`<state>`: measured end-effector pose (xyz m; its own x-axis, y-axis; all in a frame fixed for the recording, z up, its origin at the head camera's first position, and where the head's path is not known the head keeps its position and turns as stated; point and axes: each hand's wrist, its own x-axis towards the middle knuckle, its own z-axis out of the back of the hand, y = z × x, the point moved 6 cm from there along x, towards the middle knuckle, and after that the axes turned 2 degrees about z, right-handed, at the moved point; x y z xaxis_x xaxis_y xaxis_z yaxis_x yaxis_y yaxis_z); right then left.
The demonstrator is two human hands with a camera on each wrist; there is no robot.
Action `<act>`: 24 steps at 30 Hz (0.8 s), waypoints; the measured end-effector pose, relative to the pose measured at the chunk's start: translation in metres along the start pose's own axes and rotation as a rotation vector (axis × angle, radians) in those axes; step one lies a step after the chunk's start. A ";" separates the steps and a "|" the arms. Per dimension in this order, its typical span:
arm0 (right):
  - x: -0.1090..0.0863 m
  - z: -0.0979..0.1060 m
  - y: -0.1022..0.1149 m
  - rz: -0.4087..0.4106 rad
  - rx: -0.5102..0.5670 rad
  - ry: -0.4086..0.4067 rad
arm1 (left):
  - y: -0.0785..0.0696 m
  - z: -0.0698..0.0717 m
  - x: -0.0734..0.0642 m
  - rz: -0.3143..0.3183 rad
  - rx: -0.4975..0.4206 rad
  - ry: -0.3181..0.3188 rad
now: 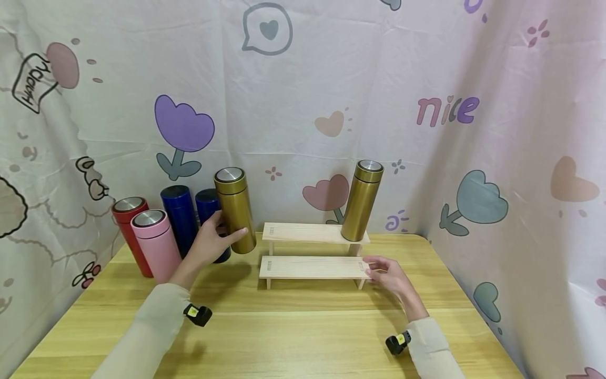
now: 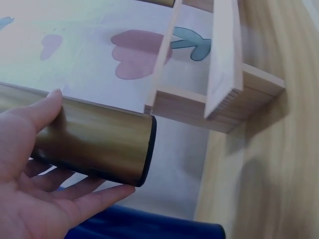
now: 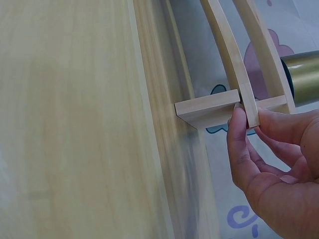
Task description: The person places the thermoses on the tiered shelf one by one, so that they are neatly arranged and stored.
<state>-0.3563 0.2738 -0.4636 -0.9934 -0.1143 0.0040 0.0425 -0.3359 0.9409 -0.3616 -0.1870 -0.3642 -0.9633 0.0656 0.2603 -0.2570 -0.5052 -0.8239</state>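
Note:
My left hand (image 1: 210, 239) grips a gold thermos (image 1: 236, 210) with a silver-topped lid, held up left of a two-step wooden shelf (image 1: 310, 267). The left wrist view shows thumb and fingers round the lower part of the gold thermos (image 2: 99, 139), its black-rimmed base beside the shelf's end. With thumb and fingers, my right hand (image 1: 390, 276) pinches the right end of the lower step; the right wrist view shows this hand (image 3: 274, 159) at the board's edge (image 3: 244, 99). Another gold thermos (image 1: 362, 202) stands at the right end of the upper step.
On the table's left stand a red thermos (image 1: 130, 231), a pink thermos (image 1: 156, 245) and two blue thermoses, one (image 1: 180, 218) in plain sight and the other partly behind my left hand. A patterned curtain (image 1: 293, 105) hangs behind the wooden table (image 1: 293, 337).

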 end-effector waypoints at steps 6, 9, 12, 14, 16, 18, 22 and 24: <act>0.000 0.000 0.000 0.001 0.006 0.005 | -0.010 0.000 0.005 0.003 -0.009 0.011; 0.000 0.000 0.000 0.004 0.008 0.007 | -0.014 -0.001 0.007 -0.003 -0.017 0.014; 0.000 0.000 -0.001 0.006 0.011 0.008 | -0.017 -0.003 0.007 -0.004 -0.023 0.016; 0.000 0.000 -0.001 0.004 0.011 0.009 | -0.020 -0.004 0.008 -0.013 -0.026 0.014; 0.000 -0.001 -0.001 0.002 0.013 0.009 | -0.022 -0.006 0.009 -0.023 -0.031 0.016; 0.000 -0.001 -0.001 0.000 0.015 0.010 | -0.025 -0.007 0.010 -0.037 -0.040 0.019; 0.000 -0.001 0.000 0.001 0.019 0.013 | -0.031 -0.010 0.013 -0.064 -0.064 0.032; -0.001 -0.001 0.000 0.001 0.020 0.013 | -0.034 -0.012 0.014 -0.073 -0.070 0.038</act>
<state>-0.3554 0.2732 -0.4636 -0.9920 -0.1266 0.0011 0.0416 -0.3174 0.9474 -0.3671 -0.1584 -0.3386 -0.9436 0.1329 0.3031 -0.3303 -0.4362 -0.8370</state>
